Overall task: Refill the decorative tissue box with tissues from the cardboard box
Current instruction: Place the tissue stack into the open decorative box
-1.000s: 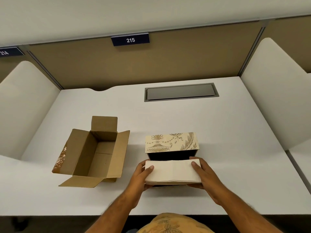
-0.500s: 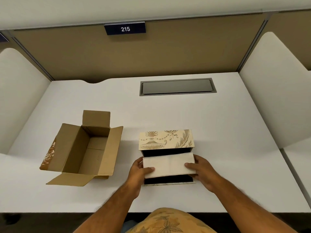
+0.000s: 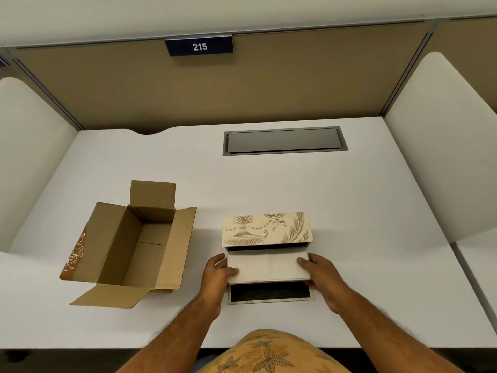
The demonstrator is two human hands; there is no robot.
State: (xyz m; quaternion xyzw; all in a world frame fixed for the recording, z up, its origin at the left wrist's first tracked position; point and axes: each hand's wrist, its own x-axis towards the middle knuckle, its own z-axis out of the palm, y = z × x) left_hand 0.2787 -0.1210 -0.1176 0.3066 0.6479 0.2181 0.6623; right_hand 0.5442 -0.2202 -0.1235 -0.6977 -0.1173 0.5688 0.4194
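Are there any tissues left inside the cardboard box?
No, the open cardboard box shows only its bare brown floor and walls.

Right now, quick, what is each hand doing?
Left hand: closed on the left end of the tissue stack.
Right hand: closed on the stack's right end, over the open decorative tissue box.

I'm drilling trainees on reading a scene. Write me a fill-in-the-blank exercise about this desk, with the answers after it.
1. The stack of white folded tissues is held by ____ hands, the left hand and the right hand.
2. The open brown cardboard box lies to the ____ of the cream decorative tissue box.
3. Inside, the cardboard box is ____.
4. The dark blue sign on the partition reads ____.

Answers: both; left; empty; 215
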